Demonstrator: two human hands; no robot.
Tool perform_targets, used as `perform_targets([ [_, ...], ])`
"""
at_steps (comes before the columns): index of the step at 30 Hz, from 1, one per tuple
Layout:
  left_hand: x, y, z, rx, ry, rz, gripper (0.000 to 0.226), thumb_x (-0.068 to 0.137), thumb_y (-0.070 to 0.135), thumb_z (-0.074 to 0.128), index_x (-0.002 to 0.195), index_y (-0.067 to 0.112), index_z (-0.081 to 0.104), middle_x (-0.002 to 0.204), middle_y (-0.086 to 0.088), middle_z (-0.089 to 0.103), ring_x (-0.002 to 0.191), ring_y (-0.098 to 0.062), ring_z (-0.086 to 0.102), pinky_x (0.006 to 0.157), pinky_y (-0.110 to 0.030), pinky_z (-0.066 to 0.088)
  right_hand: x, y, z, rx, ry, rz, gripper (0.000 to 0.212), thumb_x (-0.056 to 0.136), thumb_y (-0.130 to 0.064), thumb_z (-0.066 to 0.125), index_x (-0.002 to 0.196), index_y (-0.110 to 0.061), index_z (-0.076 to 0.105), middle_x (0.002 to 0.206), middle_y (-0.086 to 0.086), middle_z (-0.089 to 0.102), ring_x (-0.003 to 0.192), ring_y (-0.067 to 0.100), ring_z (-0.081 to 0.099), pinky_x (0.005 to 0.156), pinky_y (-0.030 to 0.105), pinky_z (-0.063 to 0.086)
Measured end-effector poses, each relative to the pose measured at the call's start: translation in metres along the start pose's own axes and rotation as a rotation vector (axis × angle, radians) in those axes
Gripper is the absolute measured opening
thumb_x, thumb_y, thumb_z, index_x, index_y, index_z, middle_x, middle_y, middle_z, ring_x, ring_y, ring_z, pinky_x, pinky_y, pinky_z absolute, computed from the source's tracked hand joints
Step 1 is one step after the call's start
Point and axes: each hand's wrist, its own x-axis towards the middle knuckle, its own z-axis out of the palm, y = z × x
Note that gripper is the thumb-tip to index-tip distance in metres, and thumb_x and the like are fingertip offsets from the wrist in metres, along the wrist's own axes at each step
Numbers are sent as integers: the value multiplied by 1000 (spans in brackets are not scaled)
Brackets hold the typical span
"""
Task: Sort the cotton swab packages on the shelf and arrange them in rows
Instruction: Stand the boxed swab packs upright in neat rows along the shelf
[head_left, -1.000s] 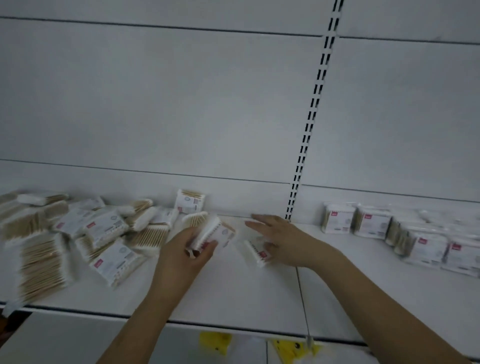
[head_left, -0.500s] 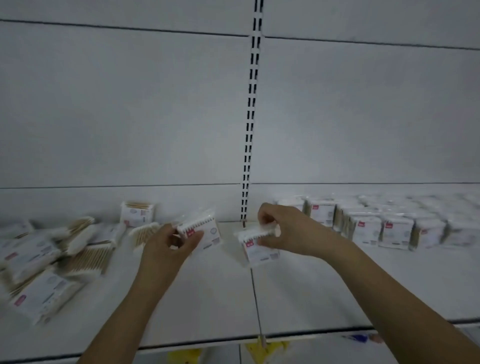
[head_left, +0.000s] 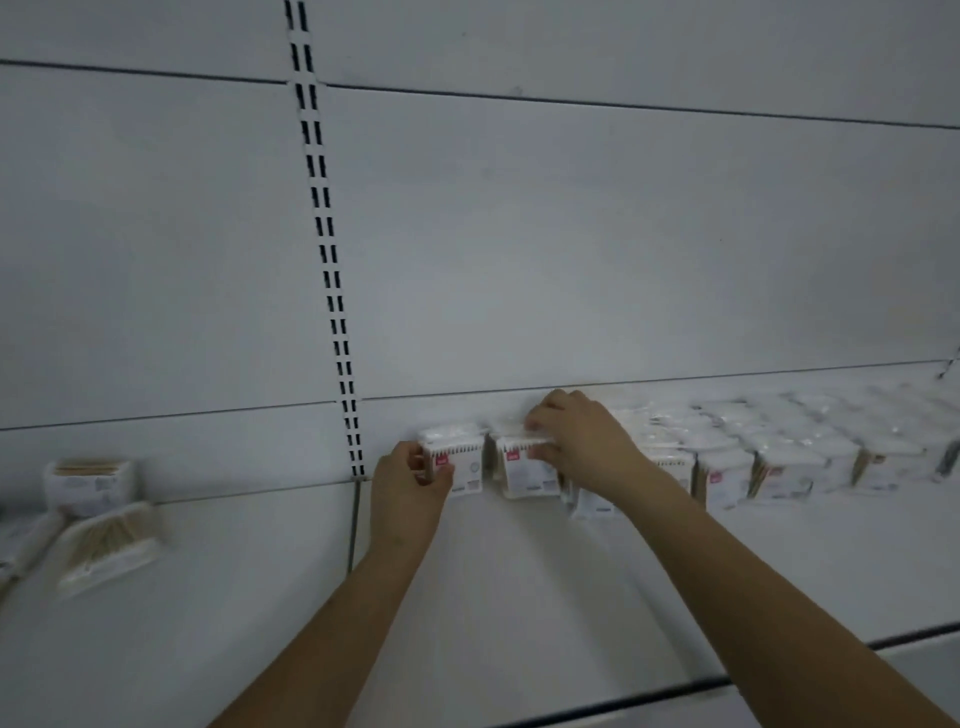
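On the white shelf (head_left: 493, 597), rows of packs (head_left: 779, 457) stretch right; loose packs (head_left: 104, 540) lie far left. The left hand (head_left: 410, 483) grips one red-labelled pack (head_left: 460, 460), and the right hand (head_left: 582, 441) grips another pack (head_left: 524, 467) beside it. The print is too blurred to read.

On the white shelf (head_left: 493, 597), the left hand (head_left: 410, 480) grips an upright cotton swab package (head_left: 457, 460) by its left edge, close to the back panel (head_left: 519, 234). Just beside it on the right, the right hand (head_left: 576, 441) pinches the top of a second package (head_left: 524, 470), which stands at the left end of the row of packages (head_left: 753, 457) running off to the right. Well apart on the far left lie loose packages (head_left: 104, 540), one (head_left: 88, 480) upright against the back panel beyond the slotted upright (head_left: 330, 260).
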Motion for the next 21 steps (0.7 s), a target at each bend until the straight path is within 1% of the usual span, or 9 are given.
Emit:
perform_targets([
  [4,-1,-6,16,-21,77,-71,34,84,15,76,106,17,50,90,8,60,76,1,57,60,-8,40,7,11,9,-15,37,-86,28,90,-33,65,114,-18,64,114,1,60,103,22,55,85,32,39],
  [7,3,-7,16,3,41,-79,36,82,18,79,105,16,52,88,8,61,75,-1,58,70,-19,49,10,18,11,-10,19,-156,30,87,-35,69,111,-18,63,112,0,60,101,23,55,83,33,38],
  [8,5,-7,14,7,10,-78,37,81,18,80,106,16,52,89,7,61,76,-3,59,70,-19,49,11,21,10,-27,-6,-165,34,86,-39,69,113,-20,61,115,-2,58,104,22,54,84,32,38],
  [10,7,-8,6,25,-38,-64,43,79,22,81,110,18,53,98,3,61,81,-9,61,65,-12,45,13,24,4,-59,-27,-155,45,84,-50,67,121,-26,57,122,-7,54,111,17,50,89,31,36],
  [12,8,-12,-10,77,-18,6,45,79,25,81,113,22,52,103,3,56,85,-8,59,64,-7,42,17,16,-7,-16,77,-161,48,87,-56,61,125,-26,56,125,-6,53,113,17,49,92,31,38],
  [14,7,-18,-37,153,30,104,42,82,26,77,116,23,53,104,6,54,88,-3,57,68,-3,41,23,-11,-17,85,255,-215,44,91,-51,56,123,-22,58,123,-3,55,109,19,51,90,35,44],
  [16,6,-26,-74,254,75,154,35,86,29,72,117,25,55,105,9,54,92,-2,57,72,-5,40,27,-51,-20,211,366,-285,39,95,-47,52,122,-19,58,121,-2,56,107,18,52,88,35,45],
  [18,6,-38,-120,357,125,164,29,89,29,69,115,24,57,106,8,57,94,-3,57,77,-12,42,29,-99,-13,304,394,-354,40,97,-48,47,124,-20,57,122,-3,55,108,16,51,89,32,44],
  [21,7,-56,-196,456,212,126,20,90,25,67,108,19,62,104,5,63,95,-8,59,82,-22,46,26,-166,13,414,332,-426,45,96,-51,43,128,-21,54,124,-6,53,107,12,50,89,29,43],
])
